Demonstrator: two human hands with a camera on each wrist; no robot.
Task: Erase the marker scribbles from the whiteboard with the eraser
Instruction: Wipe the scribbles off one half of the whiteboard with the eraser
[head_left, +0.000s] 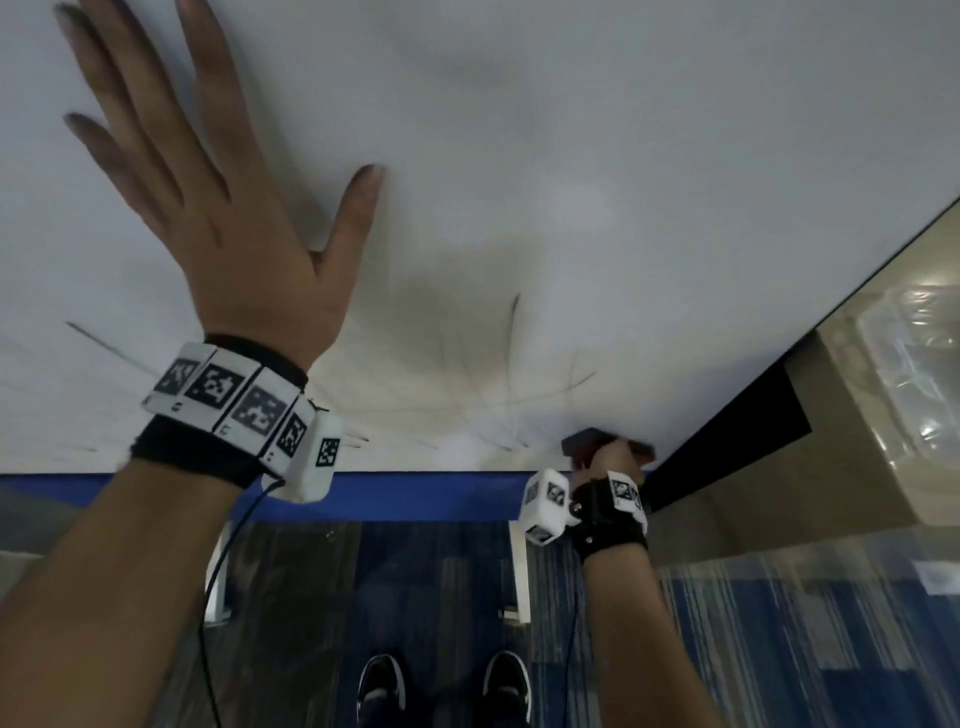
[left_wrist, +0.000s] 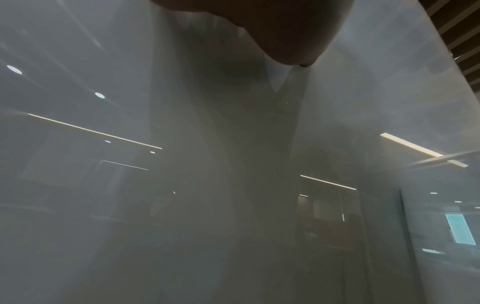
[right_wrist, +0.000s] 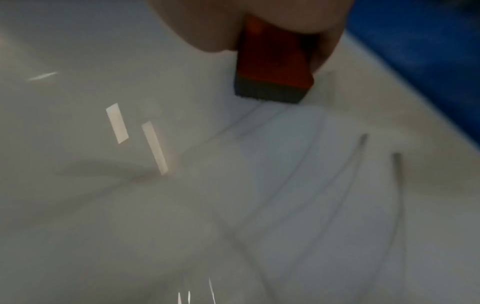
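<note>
The whiteboard (head_left: 571, 156) fills the upper frame, blue edge (head_left: 415, 493) below it. My left hand (head_left: 223, 208) lies spread flat against it at upper left. At lower right, my right hand (head_left: 610, 460) grips the eraser (right_wrist: 275, 67) against faint scribbles (head_left: 514, 364).

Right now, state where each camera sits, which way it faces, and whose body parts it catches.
Head: worn on the head, looking down along the whiteboard to the floor; shows both forearms, left hand flat on the board, right hand gripping the eraser, and shoes.
Left wrist: looks along the palm up the board; only a dark part of the hand shows.
Right wrist: looks along the fingers at the eraser.
Shared: head and right wrist both see the eraser and scribbles.
</note>
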